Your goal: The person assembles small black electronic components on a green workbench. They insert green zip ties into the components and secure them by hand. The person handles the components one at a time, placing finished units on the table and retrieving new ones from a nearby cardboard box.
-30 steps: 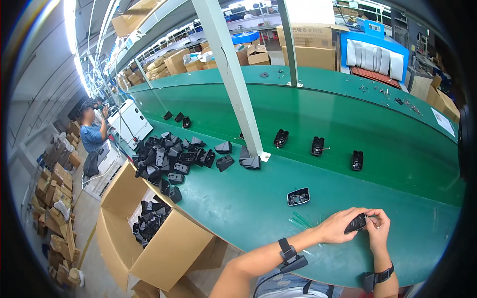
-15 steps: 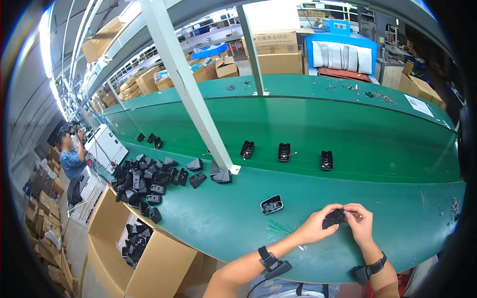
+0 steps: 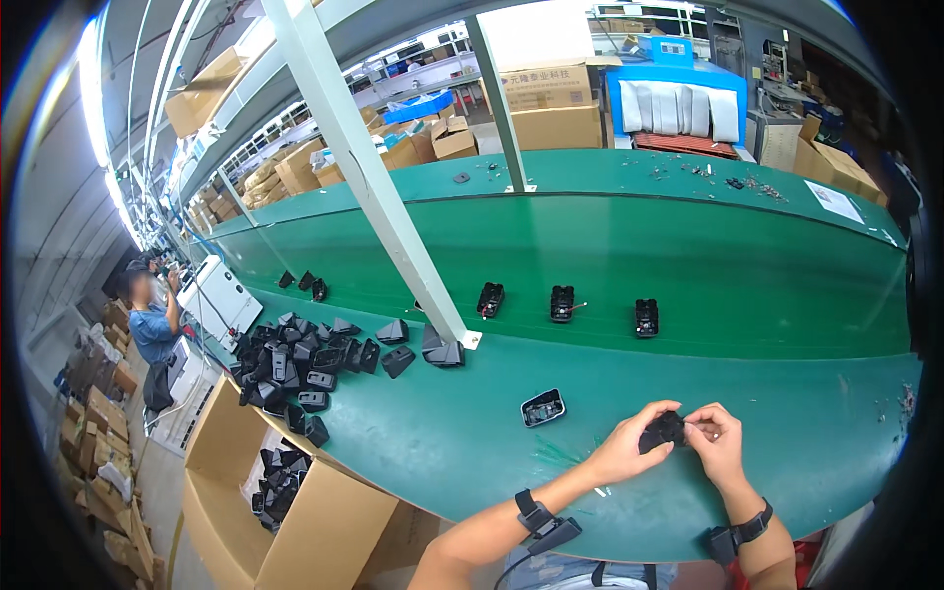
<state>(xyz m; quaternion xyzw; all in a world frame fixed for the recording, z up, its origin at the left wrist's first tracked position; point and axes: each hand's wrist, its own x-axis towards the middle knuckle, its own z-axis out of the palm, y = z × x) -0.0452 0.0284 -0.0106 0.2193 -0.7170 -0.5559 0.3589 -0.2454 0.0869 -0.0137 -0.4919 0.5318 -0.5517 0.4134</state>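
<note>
My left hand [image 3: 626, 447] grips a black plastic housing [image 3: 661, 433] above the green bench, fingers and thumb wrapped round its left side. At the housing's right edge, my right hand [image 3: 718, 447] has its thumb and forefinger pinched together. Whatever is between those fingertips is too small to make out. To the left of my hands lies a black tray-like shell with a pale rim [image 3: 543, 407], its open side up with parts inside. Thin green strips [image 3: 562, 452] are scattered beside my left forearm.
A heap of black housings [image 3: 305, 359] covers the bench at left, above an open carton [image 3: 334, 521] of similar parts. Several black units [image 3: 561, 304] sit on the green conveyor belt [image 3: 767, 285]. A metal post [image 3: 369, 177] rises from the bench. Another person [image 3: 152, 320] stands far left.
The view has shifted slightly, so the heap and carton appear farther right. My right fingers have shifted a little at the housing's edge, while my left hand keeps its grip.
</note>
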